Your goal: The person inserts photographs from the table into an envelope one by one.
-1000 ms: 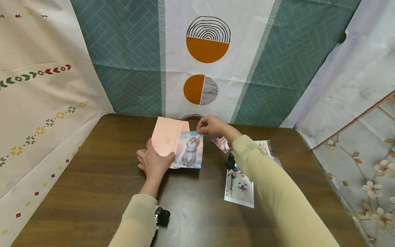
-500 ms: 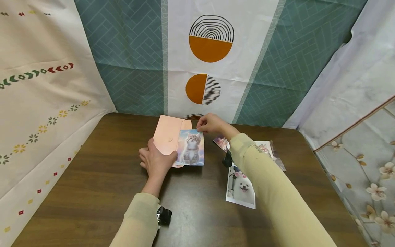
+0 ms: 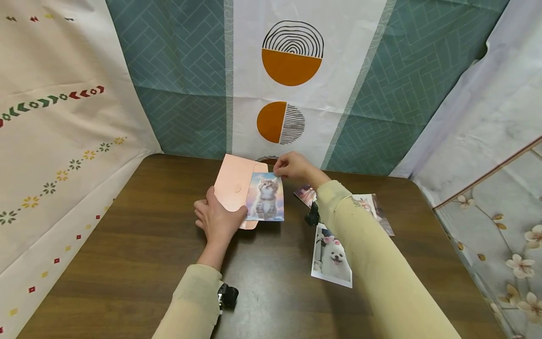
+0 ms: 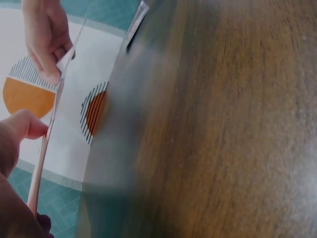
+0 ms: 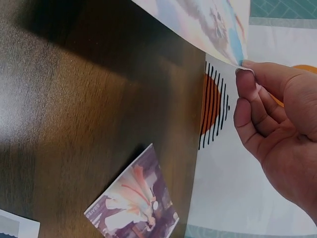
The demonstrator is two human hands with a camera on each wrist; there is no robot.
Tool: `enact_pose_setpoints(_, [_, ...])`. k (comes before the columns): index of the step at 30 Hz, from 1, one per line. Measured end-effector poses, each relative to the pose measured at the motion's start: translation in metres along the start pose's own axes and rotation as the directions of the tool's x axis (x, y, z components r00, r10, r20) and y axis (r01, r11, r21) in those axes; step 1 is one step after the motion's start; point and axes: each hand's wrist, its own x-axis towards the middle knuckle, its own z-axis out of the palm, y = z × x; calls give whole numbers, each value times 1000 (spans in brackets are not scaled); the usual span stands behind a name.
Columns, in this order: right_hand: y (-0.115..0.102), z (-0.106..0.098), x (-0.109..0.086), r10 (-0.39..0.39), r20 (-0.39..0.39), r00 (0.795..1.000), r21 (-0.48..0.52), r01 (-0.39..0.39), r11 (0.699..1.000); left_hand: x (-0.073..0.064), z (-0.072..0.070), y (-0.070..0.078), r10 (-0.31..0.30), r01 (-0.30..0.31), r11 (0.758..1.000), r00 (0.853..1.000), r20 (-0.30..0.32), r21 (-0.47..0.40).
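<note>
My left hand (image 3: 220,214) grips a pale pink envelope (image 3: 233,181) by its lower left side, thumb in front and fingers behind. A picture card of a grey tabby kitten (image 3: 266,200) overlaps the envelope's right part in the head view. Its top right corner is pinched between thumb and forefinger of my right hand (image 3: 294,167). In the left wrist view the envelope (image 4: 38,173) shows edge-on, held off the table, with my left thumb on it. The right wrist view has the card (image 5: 198,25) slightly bent, its corner between my right fingertips (image 5: 246,74).
On the brown wooden table (image 3: 127,254) lies a white-bordered dog photo (image 3: 332,259), partly under my right forearm. A small purple-pink picture card (image 5: 136,203) and other cards (image 3: 377,212) lie to the right. Patterned cloths (image 3: 186,84) hang close behind the table and at its sides.
The kitten card has moved upward against the envelope, so its bottom edge is now above the envelope's lower edge. Both hands keep their hold. The head view has shifted slightly.
</note>
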Motion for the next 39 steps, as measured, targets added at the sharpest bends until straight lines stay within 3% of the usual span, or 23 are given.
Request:
enact_pose_setpoints(7, [4,-1,0,4,-48,999,-8,-5,1000,-1,1,5,14,-14,1000,1000,-1,-9])
enact_pose_setpoints(18, [-1,5,3,6,-54,999,161,3,987,-2,5,9,10,-10,1000,1000,17,-5])
enact_pose_setpoints(27, [-6,13,6,-18,-59,998,117,25,993,-3,8,12,-2,2,1000,1000,26,-8])
enact_pose_setpoints(31, [-5,12,4,-23,-45,999,133,29,991,-3,8,12,-12,12,1000,999,32,-8])
enact_pose_setpoints(39, [0,5,-5,6,42,999,289,-18,957,-2,10,11,-3,3,1000,1000,18,-4])
